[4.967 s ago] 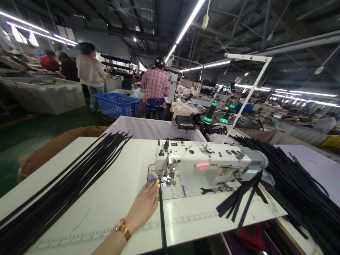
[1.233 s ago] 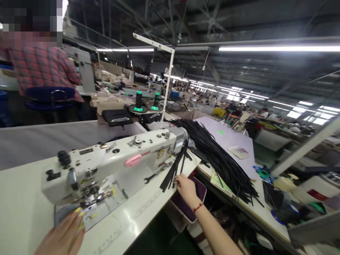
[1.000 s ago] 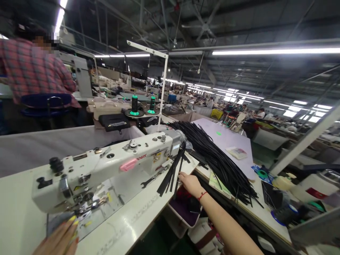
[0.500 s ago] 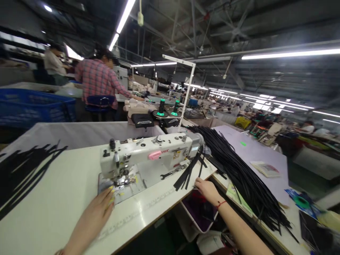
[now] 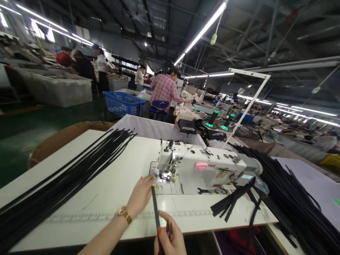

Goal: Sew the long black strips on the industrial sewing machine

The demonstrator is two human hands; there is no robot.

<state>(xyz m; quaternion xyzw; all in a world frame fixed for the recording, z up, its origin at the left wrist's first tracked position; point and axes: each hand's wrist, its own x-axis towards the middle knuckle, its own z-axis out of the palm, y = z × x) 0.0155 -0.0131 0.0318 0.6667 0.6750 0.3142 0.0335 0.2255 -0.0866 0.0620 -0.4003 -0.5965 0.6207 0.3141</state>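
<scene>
A narrow black strip (image 5: pixel 155 207) runs from the front of the sewing machine (image 5: pixel 202 163) down toward me over the table edge. My left hand (image 5: pixel 140 194), wearing a gold watch, rests left of the presser foot with its fingers bent together at the strip's far end. Lower down, my right hand (image 5: pixel 171 235) pinches the same strip between thumb and finger. A small dark object, too unclear to name, shows inside the curl of that hand. Several short black strips (image 5: pixel 233 200) hang over the machine bed's right end.
A bundle of long black strips (image 5: pixel 79 173) lies on the table's left; another bundle (image 5: pixel 300 198) lies at right. A wrench (image 5: pixel 204 191) sits by the machine. Thread cones (image 5: pixel 212 118) stand behind. A person in a plaid shirt (image 5: pixel 164 88) works beyond, near blue baskets (image 5: pixel 123 103).
The view has swung left. My right hand has come from the table's right edge to the front of the machine, bringing a black strip. My left hand stays by the presser foot.
</scene>
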